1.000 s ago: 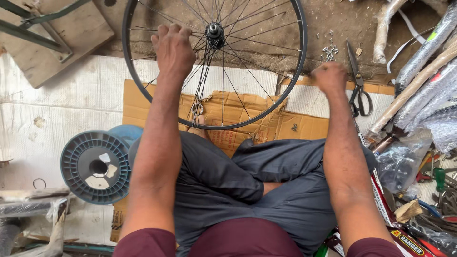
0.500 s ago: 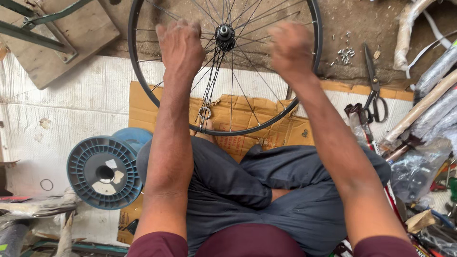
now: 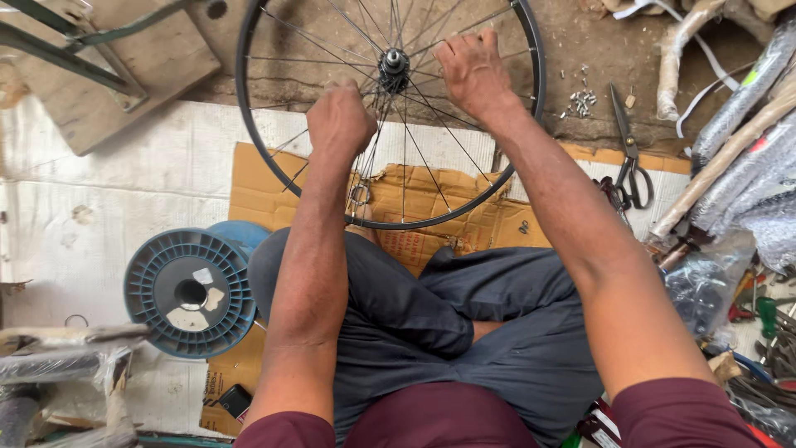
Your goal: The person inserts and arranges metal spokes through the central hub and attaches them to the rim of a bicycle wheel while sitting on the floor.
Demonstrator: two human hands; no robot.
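We see a spoked bicycle wheel (image 3: 274, 178) lying flat on the ground before a seated person, its near rim overlapping the far edge of a flattened cardboard sheet (image 3: 431, 207) and touching the knees. The left hand (image 3: 340, 120) rests on the spokes just left of the hub (image 3: 393, 60), fingers curled together into a loose fist; what they pinch, we cannot tell. The right hand (image 3: 474, 73) lies on the spokes right of the hub, fingers bent and close together over them. A blue plastic spool (image 3: 189, 292) sits at the cardboard's left edge. Black scissors (image 3: 630, 162) lie beyond its right edge, with a small heap of metal nipples (image 3: 582, 101) near them on bare ground.
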